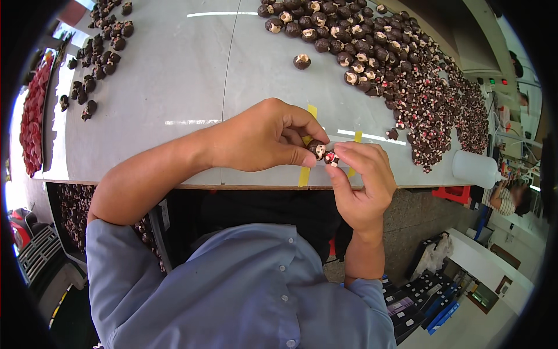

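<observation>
Close to the table's front edge, both of my hands meet over strips of yellow tape. My left hand (261, 136) comes from the left and pinches a round dark brown figure head (317, 149) with a cream face between thumb and fingers. Between the thumb and fingertips of my right hand (367, 183) is a small dark brown piece (332, 159) with red and white parts, likely a figure body. The two pieces are right beside each other; whether they are joined is hard to see.
A heap of brown heads (331, 29) runs into many small pieces (430, 116) at the right. Brown figures (96, 58) line the far left, beside a tray of red items (36, 116). A white container (474, 167) lies at the right edge; one loose head (301, 61) sits apart.
</observation>
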The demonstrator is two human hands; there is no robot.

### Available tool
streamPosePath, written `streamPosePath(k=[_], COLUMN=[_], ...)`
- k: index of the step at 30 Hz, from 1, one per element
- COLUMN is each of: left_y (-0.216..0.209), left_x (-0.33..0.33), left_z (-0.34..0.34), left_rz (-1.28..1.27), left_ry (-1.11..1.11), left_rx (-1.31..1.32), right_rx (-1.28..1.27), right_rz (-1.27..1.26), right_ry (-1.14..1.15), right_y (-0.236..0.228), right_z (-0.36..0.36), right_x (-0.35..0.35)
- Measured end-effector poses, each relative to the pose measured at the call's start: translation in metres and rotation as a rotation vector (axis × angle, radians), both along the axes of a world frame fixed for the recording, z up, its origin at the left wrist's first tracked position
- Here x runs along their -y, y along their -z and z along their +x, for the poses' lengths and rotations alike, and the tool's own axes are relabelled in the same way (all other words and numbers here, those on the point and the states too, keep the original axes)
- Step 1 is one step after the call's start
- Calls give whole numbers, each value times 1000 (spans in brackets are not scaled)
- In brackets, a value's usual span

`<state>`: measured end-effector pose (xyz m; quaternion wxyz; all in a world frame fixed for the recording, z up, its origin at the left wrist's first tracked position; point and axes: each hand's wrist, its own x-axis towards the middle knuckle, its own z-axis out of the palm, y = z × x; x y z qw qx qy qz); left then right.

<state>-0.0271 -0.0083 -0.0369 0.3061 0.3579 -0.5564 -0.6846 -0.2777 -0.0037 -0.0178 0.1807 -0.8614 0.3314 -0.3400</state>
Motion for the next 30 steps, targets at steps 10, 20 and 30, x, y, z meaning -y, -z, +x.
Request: streamPosePath(k=[10, 20, 30], left_y=[-9, -12, -2], left_x=[-4, 5, -8], left_z=[-6, 10, 110], left_rz=[-144, -585, -486], left_ry=[-17, -205, -689], left_rx=[40, 381, 796], right_rx=[179, 308, 10], right_rz=[254, 171, 55], right_ry=[-10, 519, 783], right_y=[10, 38, 43], right_z=[-4, -72, -71], right_x=[-1, 13, 44])
